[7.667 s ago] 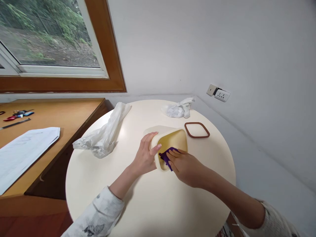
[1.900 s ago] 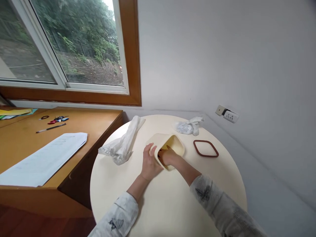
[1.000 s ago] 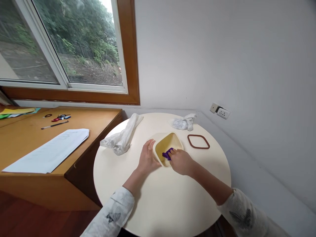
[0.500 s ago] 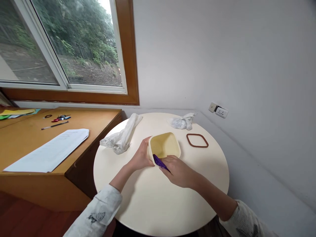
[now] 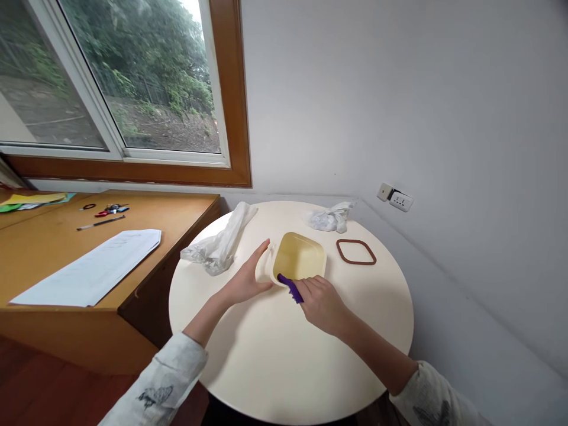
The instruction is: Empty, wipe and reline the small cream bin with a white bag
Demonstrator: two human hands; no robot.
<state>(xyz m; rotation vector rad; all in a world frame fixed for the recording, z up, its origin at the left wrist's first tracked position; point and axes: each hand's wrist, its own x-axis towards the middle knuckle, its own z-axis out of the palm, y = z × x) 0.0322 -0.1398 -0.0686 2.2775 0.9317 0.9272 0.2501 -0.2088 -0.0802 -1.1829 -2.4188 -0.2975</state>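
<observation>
Nearest the camera, the right hand (image 5: 323, 303) is clenched on a purple cloth (image 5: 289, 286), pressing it against the near rim of a cream container (image 5: 298, 259) that stands open on the round table (image 5: 284, 361). Just to its left, the left hand (image 5: 245, 278) lies flat with fingers stretched out, cupping the container's left wall and steadying it without gripping anything. By my reading, the step in hand is wiping the rim and near edge, the inside looking already worked over; a next move would call for the cloth to travel along the rim while the left hand turns or braces the container so it does not slide on the smooth top.

Beyond the container, a brown seal ring (image 5: 355, 251) lies flat and apart to the right, a crumpled white bag (image 5: 329, 218) sits at the far edge, and a long plastic bag (image 5: 222, 242) trails off the table's left side. Further left, a wooden desk (image 5: 57, 248) carries a white paper sheet (image 5: 91, 269), a pen (image 5: 100, 222) and some keys (image 5: 112, 208), under a wood-framed window (image 5: 133, 89); a wall socket (image 5: 396, 197) sits far right.

Compared with half a second ago, the container has tipped back to sit squarely with its mouth up, the left hand has loosened from a wrap round the wall to an open palm, and the cloth has stayed at the near rim
</observation>
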